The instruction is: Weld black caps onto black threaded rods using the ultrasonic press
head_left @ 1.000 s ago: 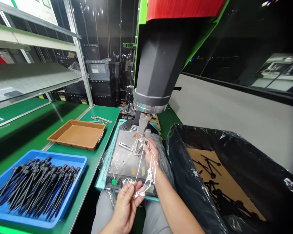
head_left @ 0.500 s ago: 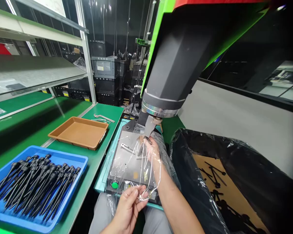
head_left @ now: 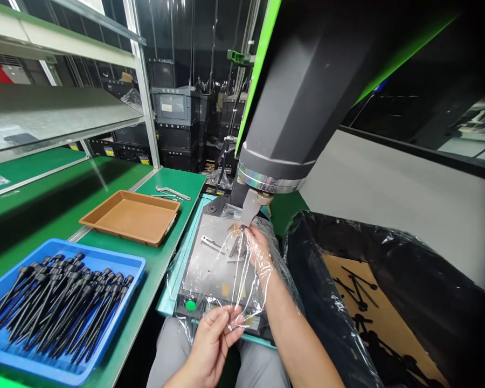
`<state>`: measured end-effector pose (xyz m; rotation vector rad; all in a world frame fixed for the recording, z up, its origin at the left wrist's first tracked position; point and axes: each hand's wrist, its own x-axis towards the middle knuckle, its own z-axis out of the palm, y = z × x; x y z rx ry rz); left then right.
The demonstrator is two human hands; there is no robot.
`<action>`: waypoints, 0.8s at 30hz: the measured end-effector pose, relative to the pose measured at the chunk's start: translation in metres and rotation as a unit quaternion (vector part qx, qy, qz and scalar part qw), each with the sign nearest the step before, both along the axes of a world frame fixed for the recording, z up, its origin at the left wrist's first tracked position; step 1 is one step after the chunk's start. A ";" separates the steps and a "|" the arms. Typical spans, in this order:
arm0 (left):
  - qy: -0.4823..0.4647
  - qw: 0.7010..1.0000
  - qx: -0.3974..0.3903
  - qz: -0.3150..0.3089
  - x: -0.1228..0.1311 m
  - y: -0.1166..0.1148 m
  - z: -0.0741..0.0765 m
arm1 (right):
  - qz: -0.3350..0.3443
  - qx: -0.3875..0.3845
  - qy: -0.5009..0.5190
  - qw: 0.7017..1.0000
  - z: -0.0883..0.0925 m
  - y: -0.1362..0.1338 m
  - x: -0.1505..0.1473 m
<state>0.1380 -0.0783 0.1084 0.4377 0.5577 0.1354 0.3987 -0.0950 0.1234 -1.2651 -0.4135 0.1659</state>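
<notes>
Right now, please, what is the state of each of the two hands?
Left hand: closed, fingertips pinching clear plastic.
Right hand: closed, seems to hold a small dark part at the fingertips.

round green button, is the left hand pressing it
No, the left bare hand is apart from the round green button, to its lower right.

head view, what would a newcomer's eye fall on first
The big dark machine head would probably come first, slanting down right of centre. Below it, clear film glints between the left hand and right hand. At lower left, a blue tray is heaped with black, long-stemmed parts.
</notes>
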 end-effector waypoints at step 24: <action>0.025 0.998 0.050 0.032 -0.003 0.004 -0.034 | -0.064 0.056 0.192 0.978 -0.078 -0.061 -0.065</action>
